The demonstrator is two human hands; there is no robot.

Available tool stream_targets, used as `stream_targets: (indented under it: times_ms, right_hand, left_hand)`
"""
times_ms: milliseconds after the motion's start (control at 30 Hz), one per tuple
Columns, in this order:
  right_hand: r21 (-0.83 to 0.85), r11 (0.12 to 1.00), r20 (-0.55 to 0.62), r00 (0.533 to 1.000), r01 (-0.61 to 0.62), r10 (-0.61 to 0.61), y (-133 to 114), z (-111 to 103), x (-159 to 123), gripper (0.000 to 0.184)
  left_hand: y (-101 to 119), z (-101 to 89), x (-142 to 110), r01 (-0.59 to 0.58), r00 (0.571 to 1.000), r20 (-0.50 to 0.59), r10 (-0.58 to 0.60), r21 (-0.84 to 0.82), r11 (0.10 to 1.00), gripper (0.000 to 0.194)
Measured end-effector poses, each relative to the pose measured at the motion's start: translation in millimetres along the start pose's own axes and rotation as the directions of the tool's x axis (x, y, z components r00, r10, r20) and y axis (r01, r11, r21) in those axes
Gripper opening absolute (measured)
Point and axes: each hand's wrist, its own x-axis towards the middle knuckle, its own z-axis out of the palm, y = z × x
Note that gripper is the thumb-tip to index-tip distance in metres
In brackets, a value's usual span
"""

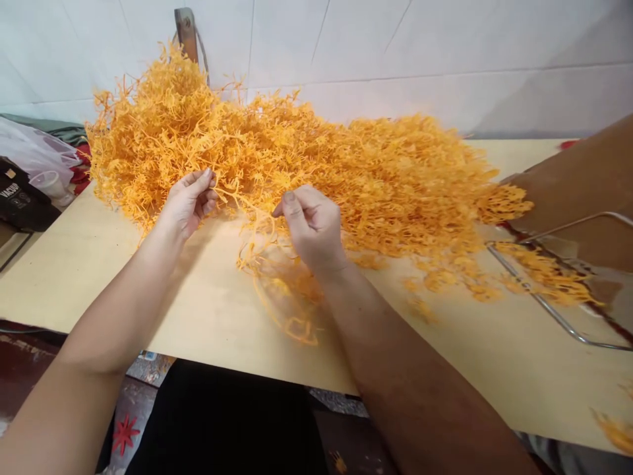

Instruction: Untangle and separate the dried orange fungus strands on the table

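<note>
Over a pale tabletop (208, 303), before a heaped orange mass (395, 178), the left hand (190, 201) pinches an orange strand (236, 196) between thumb and forefinger, other fingers loosely curled. The strand's long axis runs rightward, dipping slightly, to the right hand (314, 224), curled closed with its thumb and forefinger pinching it; blurred lengths trail below, toward the person.

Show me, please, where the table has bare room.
Bare tabletop lies left of the left forearm, in front of the orange pile, and right of the right forearm, in front of the metal rod. The pile crowds most of the back.
</note>
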Motion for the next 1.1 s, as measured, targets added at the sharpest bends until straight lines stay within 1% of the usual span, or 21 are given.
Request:
stream_targets:
  times_ms: [67, 133, 267, 333, 400, 467, 567, 667, 733, 767, 833, 900, 933, 967, 1033, 1100]
  right_hand:
    - [0.068, 0.997, 0.093, 0.996, -0.023, 0.017, -5.9, 2.3, -2.0, 0.033]
    - [0.096, 0.994, 0.164, 0.986, -0.057, 0.04, -7.4, 5.1, -3.5, 0.027]
    - [0.058, 0.992, 0.255, 0.963, -0.11, 0.091, -4.9, 11.4, -6.2, 0.021]
    - [0.082, 0.984, 0.264, 0.956, -0.157, 0.13, -4.6, 13.2, -6.8, 0.021]
    - [0.17, 0.962, 0.221, 0.96, -0.214, 0.175, -5.6, 13.2, -5.8, 0.022]
    - [0.29, 0.924, 0.139, 0.966, -0.25, 0.218, -6.9, 11.5, -2.9, 0.022]
    - [0.427, 0.873, 0.005, 0.966, -0.237, 0.259, -6.6, 7.4, 3.5, 0.019]
    - [0.509, 0.833, -0.096, 0.947, -0.219, 0.308, -2.9, 2.7, 9.0, 0.014]
    - [0.586, 0.778, -0.12, 0.925, -0.227, 0.361, -0.3, -0.7, 11.7, 0.013]
    - [0.637, 0.733, -0.116, 0.911, -0.237, 0.396, 0.5, -2.5, 12.9, 0.013]
    - [0.75, 0.605, -0.077, 0.873, -0.268, 0.482, 0.8, -6.0, 15.1, 0.014]
    - [0.836, 0.465, -0.025, 0.827, -0.29, 0.561, -0.4, -8.6, 16.7, 0.014]
    - [0.862, 0.412, -0.005, 0.809, -0.294, 0.587, -1.3, -9.2, 17.1, 0.014]
    - [0.879, 0.377, 0.007, 0.798, -0.292, 0.602, -2.2, -9.3, 17.3, 0.014]
    - [0.893, 0.346, 0.025, 0.8, -0.288, 0.599, -3.8, -7.9, 16.5, 0.014]
    - [0.899, 0.331, 0.047, 0.813, -0.288, 0.58, -4.9, -5.5, 15.2, 0.014]
  left_hand:
    - [-0.5, 0.7, 0.3, -0.009, 1.0, -0.026, 0.009, 0.006, 1.0, 0.015]
    - [-0.9, 1.5, 0.2, -0.018, 0.998, -0.057, 0.018, 0.011, 1.0, 0.015]
    - [0.3, 3.6, -2.8, -0.032, 0.996, -0.078, 0.033, 0.016, 0.999, 0.013]
    - [1.3, 4.7, -5.2, -0.041, 0.997, -0.061, 0.042, 0.023, 0.999, 0.015]
    - [1.5, 5.5, -7.8, -0.059, 0.998, -0.032, 0.06, 0.028, 0.998, 0.02]
    - [0.4, 6.7, -10.4, -0.075, 0.997, 0.003, 0.075, 0.036, 0.996, 0.025]
    - [-3.3, 10.0, -14.7, -0.067, 0.997, 0.045, 0.063, 0.072, 0.995, 0.034]
    - [-7.3, 15.1, -19.5, -0.057, 0.996, 0.069, 0.049, 0.114, 0.992, 0.048]
    - [-9.0, 18.4, -22.7, -0.076, 0.994, 0.085, 0.064, 0.143, 0.987, 0.057]
    - [-9.5, 19.9, -24.2, -0.092, 0.993, 0.094, 0.077, 0.16, 0.983, 0.06]
    - [-10.2, 23.0, -27.8, -0.127, 0.986, 0.128, 0.103, 0.2, 0.971, 0.067]
    - [-10.7, 27.0, -32.6, -0.164, 0.975, 0.187, 0.118, 0.249, 0.955, 0.073]
    - [-11.0, 29.7, -35.8, -0.183, 0.967, 0.222, 0.122, 0.277, 0.943, 0.075]
    - [-11.3, 32.7, -39.6, -0.202, 0.957, 0.262, 0.121, 0.308, 0.93, 0.076]
    - [-12.5, 39.8, -48.3, -0.233, 0.927, 0.366, 0.086, 0.381, 0.895, 0.073]
    - [-15.9, 46.3, -56.9, -0.257, 0.87, 0.494, -0.006, 0.463, 0.848, 0.067]
